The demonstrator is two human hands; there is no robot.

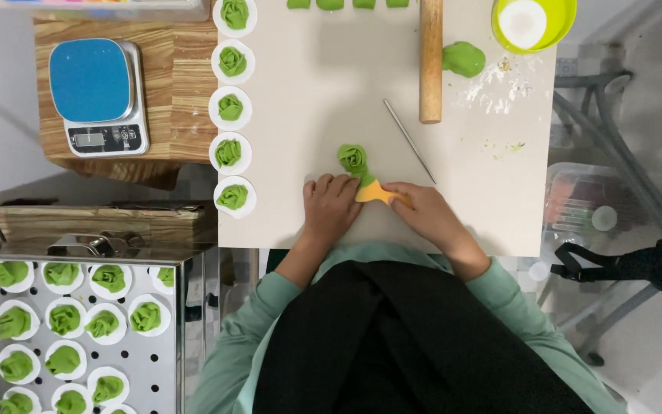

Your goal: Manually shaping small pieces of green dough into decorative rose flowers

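Observation:
A green rose-shaped dough piece lies on the white work board, just beyond my hands. My left hand rests on the board with fingers curled beside the green dough roll under the rose. My right hand grips a yellow-orange scraper whose edge meets the base of the green dough. A thin metal stick lies to the right of the rose.
A wooden rolling pin, a green dough lump and a lime bowl of flour sit at the far end. Finished green roses on white papers line the board's left edge. A blue scale and a steamer tray of roses stand left.

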